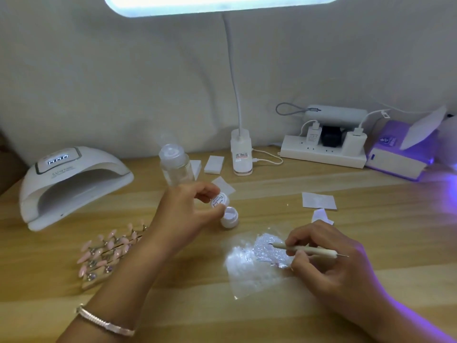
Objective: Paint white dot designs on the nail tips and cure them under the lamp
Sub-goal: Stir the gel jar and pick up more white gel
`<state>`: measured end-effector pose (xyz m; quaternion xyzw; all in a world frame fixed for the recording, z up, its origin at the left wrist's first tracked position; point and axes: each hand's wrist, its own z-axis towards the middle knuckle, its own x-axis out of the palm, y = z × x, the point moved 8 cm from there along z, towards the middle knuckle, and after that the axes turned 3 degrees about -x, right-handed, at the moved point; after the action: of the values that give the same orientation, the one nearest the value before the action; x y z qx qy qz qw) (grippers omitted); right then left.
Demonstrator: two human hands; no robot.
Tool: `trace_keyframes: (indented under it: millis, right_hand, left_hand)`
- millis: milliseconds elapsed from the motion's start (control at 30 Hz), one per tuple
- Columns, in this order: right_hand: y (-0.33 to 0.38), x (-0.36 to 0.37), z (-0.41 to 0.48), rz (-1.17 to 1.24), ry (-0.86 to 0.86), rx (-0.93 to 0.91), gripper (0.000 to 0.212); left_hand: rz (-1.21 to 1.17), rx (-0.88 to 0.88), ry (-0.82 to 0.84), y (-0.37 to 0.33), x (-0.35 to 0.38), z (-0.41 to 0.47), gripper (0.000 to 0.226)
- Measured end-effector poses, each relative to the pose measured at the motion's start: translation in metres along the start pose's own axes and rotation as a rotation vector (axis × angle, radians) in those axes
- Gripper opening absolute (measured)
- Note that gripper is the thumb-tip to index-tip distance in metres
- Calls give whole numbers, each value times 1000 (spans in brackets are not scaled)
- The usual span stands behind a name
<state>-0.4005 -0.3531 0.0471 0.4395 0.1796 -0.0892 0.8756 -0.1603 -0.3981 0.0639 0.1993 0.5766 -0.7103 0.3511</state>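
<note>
The left hand [188, 209] pinches a small lid [219, 200] just above the open paint jar [229, 216]. The right hand [329, 256] pinches the dotting pen [304, 249] in a writing grip over a crinkled plastic sheet [249, 268]. It seems best to park the lid, then take only a bead of white on the tip. The pen lies nearly level, long axis left to right, working tip pointing left; whether it carries paint is unclear. The pink nail tips [108, 248] sit at the left, near the curing lamp [74, 179].

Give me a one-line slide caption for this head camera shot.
Left hand holds the lid above the open jar while the right hand holds a dotting tool over a plastic sheet.
</note>
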Motion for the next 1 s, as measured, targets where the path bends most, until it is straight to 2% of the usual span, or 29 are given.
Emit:
trace_keyframes:
  millis: [200,533,1000]
  right_hand:
    - [2,0,1,-22,13,-27,13]
    - [0,1,0,-15,7,-15,9]
    - [-1,1,-1,12,19,-22,14]
  left_hand:
    - [109,82,106,-6,19,3,32]
    - [74,89,120,-6,19,0,31]
    - [192,89,208,-7,28,0,32]
